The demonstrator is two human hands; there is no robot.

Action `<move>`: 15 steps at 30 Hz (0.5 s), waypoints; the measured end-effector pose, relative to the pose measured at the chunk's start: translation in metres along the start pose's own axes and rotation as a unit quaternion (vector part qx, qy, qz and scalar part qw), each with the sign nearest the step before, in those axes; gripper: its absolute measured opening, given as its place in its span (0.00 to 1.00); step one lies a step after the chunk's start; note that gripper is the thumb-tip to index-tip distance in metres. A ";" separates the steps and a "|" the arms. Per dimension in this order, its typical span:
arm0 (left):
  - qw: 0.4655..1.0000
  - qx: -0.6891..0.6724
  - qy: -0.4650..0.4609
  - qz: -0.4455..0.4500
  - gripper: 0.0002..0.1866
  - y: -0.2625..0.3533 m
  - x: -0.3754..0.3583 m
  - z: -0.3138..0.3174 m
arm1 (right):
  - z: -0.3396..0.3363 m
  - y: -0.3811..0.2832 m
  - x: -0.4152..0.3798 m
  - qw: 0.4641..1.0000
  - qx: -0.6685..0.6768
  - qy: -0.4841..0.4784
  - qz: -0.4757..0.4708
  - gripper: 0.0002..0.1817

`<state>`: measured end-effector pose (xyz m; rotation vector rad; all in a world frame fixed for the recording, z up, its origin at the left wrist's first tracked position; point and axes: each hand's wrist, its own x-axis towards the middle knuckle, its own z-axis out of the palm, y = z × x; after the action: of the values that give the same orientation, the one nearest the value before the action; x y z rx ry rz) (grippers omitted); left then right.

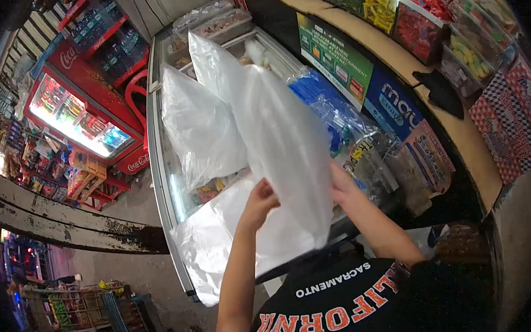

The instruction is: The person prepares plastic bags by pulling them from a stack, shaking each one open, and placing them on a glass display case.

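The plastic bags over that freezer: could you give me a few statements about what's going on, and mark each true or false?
1. Both hands grip the same large translucent plastic bag. True: the left hand and the right hand hold its lower part.
2. The bag is held above a glass-topped chest freezer. True.
3. The drinks cooler beside the freezer is blue. False: it is red.
4. The person's shirt is white. False: it is black with orange and white lettering.
5. The counter shelf on the right is bare. False: packaged snacks line it.
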<state>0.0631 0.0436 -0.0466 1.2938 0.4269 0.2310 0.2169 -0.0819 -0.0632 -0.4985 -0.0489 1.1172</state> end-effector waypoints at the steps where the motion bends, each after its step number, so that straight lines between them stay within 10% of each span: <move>1: 1.000 0.005 0.009 -0.022 0.18 -0.013 0.011 -0.013 | 0.011 0.002 0.002 0.986 -0.143 0.084 -0.019 0.12; 6: 0.999 0.019 0.001 -0.037 0.14 0.005 0.016 -0.018 | -0.007 -0.004 0.021 0.966 -0.186 0.172 -0.051 0.08; 10: 0.976 -0.218 -0.013 -0.008 0.09 0.016 0.001 -0.025 | -0.015 -0.010 0.021 0.935 -0.292 0.161 -0.121 0.09; 15: 0.989 0.123 0.074 0.034 0.07 -0.027 0.022 -0.013 | -0.042 0.018 0.053 0.874 -0.402 0.156 -0.224 0.10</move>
<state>0.0754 0.0563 -0.0789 1.5408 0.5513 0.3416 0.2377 -0.0447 -0.1193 -1.3380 -0.3414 0.5031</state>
